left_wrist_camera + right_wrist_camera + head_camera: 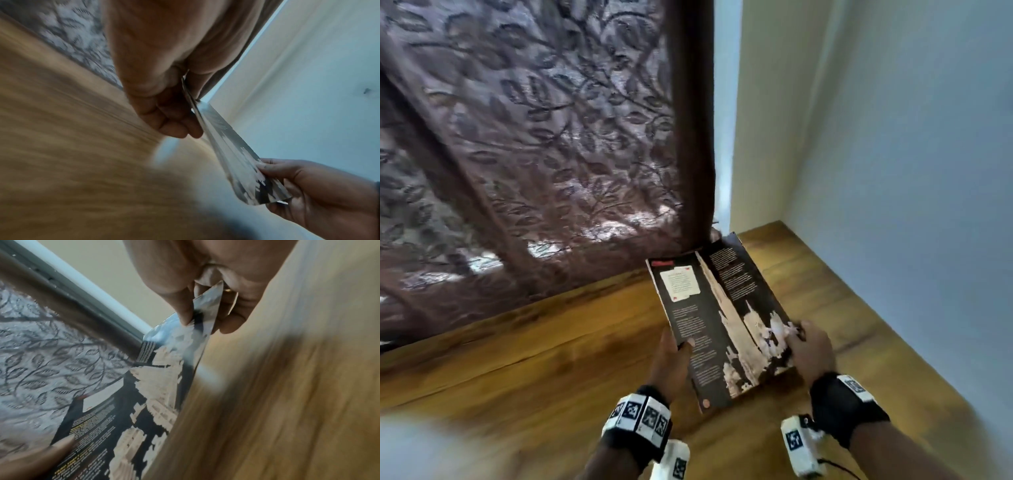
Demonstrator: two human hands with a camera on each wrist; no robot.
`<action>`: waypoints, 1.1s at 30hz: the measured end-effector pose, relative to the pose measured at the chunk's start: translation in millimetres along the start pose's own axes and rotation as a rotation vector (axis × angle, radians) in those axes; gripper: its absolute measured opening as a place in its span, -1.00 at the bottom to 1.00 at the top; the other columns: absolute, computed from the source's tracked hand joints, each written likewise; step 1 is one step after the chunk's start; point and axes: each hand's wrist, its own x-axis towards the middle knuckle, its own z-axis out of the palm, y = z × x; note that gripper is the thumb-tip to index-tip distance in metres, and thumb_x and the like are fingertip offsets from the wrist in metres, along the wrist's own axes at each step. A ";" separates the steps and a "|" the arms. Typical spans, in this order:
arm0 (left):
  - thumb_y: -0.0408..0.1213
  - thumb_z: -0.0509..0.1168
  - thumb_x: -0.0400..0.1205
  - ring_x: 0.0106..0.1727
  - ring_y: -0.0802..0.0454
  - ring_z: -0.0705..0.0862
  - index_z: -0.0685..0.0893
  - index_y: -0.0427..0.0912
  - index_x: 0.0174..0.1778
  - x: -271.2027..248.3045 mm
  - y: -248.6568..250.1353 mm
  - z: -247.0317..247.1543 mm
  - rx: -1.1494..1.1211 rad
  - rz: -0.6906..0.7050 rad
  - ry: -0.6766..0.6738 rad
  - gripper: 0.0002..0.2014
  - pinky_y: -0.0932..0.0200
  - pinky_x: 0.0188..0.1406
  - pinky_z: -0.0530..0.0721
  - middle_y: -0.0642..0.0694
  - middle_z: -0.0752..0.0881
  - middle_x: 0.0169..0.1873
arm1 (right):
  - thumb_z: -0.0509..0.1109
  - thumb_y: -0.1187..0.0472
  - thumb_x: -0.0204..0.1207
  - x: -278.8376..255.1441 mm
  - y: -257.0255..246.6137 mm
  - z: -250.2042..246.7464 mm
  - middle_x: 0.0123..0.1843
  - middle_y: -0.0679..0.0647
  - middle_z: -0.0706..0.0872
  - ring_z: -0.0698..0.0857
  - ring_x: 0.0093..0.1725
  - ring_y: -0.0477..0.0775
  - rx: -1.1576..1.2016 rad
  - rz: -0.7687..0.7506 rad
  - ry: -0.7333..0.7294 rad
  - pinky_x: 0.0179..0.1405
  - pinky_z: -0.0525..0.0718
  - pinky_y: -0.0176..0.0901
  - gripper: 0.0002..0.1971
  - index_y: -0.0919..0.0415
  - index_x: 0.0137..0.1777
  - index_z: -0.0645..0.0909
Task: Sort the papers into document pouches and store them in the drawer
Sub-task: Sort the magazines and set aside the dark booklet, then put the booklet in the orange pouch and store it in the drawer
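One dark printed brochure (722, 325) is held open above the wooden counter (534, 349), near the leaf-patterned curtain (524, 137), the left hand (671, 359) pinching its left edge and the right hand (813, 346) pinching its right. To do this well, I'd say fold it flat along the crease before pouching. I count one paper, two hands, no pouch or drawer in view.
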 end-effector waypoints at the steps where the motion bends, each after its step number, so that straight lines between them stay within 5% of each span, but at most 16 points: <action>1: -0.31 0.25 0.74 0.14 -0.02 0.77 0.56 0.08 0.35 6.0 2.5 14.1 0.001 -0.028 -0.023 -0.70 -0.22 0.22 0.72 -0.02 0.79 0.16 | 0.34 0.35 0.58 4.6 5.2 -11.5 -0.12 0.09 0.72 0.62 -0.12 0.15 -0.025 0.019 0.018 -0.16 0.49 -0.08 -0.92 0.22 -0.03 0.66; 4: -0.38 0.27 0.73 0.08 -0.08 0.81 0.61 -0.09 0.24 22.9 12.9 66.7 0.010 -0.109 -0.075 -0.80 -0.19 0.12 0.77 -0.13 0.81 0.13 | 0.34 0.35 0.60 23.0 30.3 -52.6 -0.10 0.18 0.74 0.64 -0.11 0.21 -0.093 0.075 0.066 -0.16 0.44 -0.11 -0.92 0.24 0.00 0.66; 7: -0.30 0.36 0.62 0.02 -0.08 0.82 0.67 -0.05 0.08 39.0 16.7 105.1 0.072 -0.135 -0.119 -0.86 -0.23 0.12 0.76 -0.06 0.85 0.00 | 0.33 0.29 0.58 44.3 52.8 -79.4 0.01 0.34 0.79 0.71 0.01 0.38 -0.123 0.137 0.064 -0.15 0.49 -0.08 -0.91 0.25 -0.03 0.67; 12: -0.52 0.31 0.61 -0.10 0.15 0.78 0.72 -0.16 0.00 45.9 33.2 152.0 0.157 -0.112 -0.112 -0.81 0.38 -0.14 0.68 -0.02 0.83 -0.07 | 0.33 0.22 0.61 67.8 69.5 -109.9 0.29 0.24 0.72 0.67 0.26 0.35 -0.198 0.186 -0.003 0.15 0.58 -0.02 -0.71 0.22 0.31 0.60; 16: -0.10 0.34 0.40 0.03 -0.09 0.81 0.67 -0.02 0.03 64.5 -3.0 171.2 0.173 -0.198 -0.045 -0.72 -0.19 0.17 0.75 -0.01 0.83 0.02 | 0.28 0.15 0.58 73.3 72.8 -119.0 0.37 0.17 0.65 0.64 0.26 0.29 -0.336 0.082 -0.044 0.29 0.62 0.08 -0.65 0.15 0.35 0.58; 18: 0.01 0.35 0.42 -0.14 -0.14 0.83 0.60 0.03 0.09 65.2 -11.7 176.1 0.206 -0.227 -0.057 -0.66 -0.28 -0.01 0.81 -0.07 0.84 -0.03 | 0.33 0.09 0.59 72.9 71.0 -120.2 0.44 0.10 0.61 0.64 0.32 0.25 -0.369 0.049 -0.055 0.35 0.59 0.10 -0.59 0.07 0.44 0.55; 20: -0.10 0.32 0.59 -0.33 -0.21 0.78 0.50 -0.08 0.13 50.3 11.3 178.0 0.233 -0.244 -0.053 -0.74 -0.22 -0.21 0.82 -0.25 0.82 -0.09 | 0.35 0.06 0.60 71.1 69.7 -117.8 0.50 0.04 0.58 0.61 0.38 0.21 -0.371 0.028 -0.087 0.40 0.56 0.10 -0.54 0.03 0.50 0.50; 25: -0.18 0.31 0.68 0.25 -0.30 0.69 0.36 -0.22 0.55 28.8 24.2 160.9 0.557 -0.188 0.024 -0.47 0.00 0.18 0.60 -0.30 0.70 0.29 | 0.39 0.09 0.56 62.0 63.2 -99.0 0.48 0.04 0.61 0.61 0.40 0.14 -0.362 -0.046 -0.162 0.40 0.56 0.09 -0.59 0.04 0.42 0.57; 33: -0.11 0.33 0.68 0.42 -0.23 0.53 0.46 -0.19 0.52 -20.9 16.6 83.6 0.623 -0.215 0.118 -0.50 -0.04 0.42 0.49 -0.26 0.54 0.42 | 0.38 0.02 0.54 16.4 11.1 -23.8 0.34 -0.01 0.66 0.65 0.27 0.12 -0.447 -0.294 -0.316 0.32 0.59 0.11 -0.65 -0.02 0.32 0.57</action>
